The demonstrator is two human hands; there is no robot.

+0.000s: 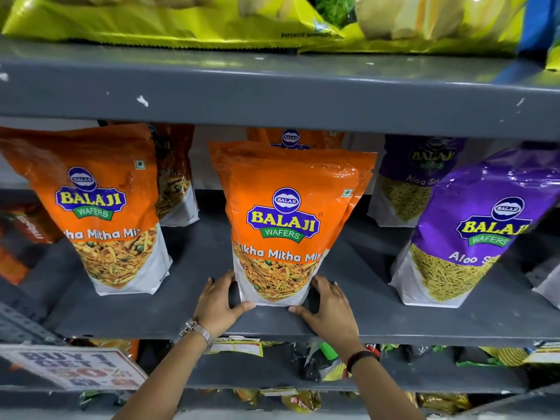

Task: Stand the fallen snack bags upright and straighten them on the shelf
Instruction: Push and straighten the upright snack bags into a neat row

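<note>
I read "BALAJI WAFERS" and "ikha Mitha Mix" on the middle orange bag (288, 213). The left orange bag (100, 207) shows "BALAJI WAFERS" and "ha Mitha Mi". The purple bag (472, 231) says "BALAJI WAFERS" and "Aloo S". The sign (75, 366) below reads "BUY 1 GET 1".

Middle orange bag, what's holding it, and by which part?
The left hand and right hand grip the middle orange bag by its bottom corners, one on each side.

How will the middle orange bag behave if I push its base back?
Likely top-heavy: the middle bag stands tall on a narrow base, so it may tip. Its glossy film looks slippery and crinkled, probably floppy up top.
</note>
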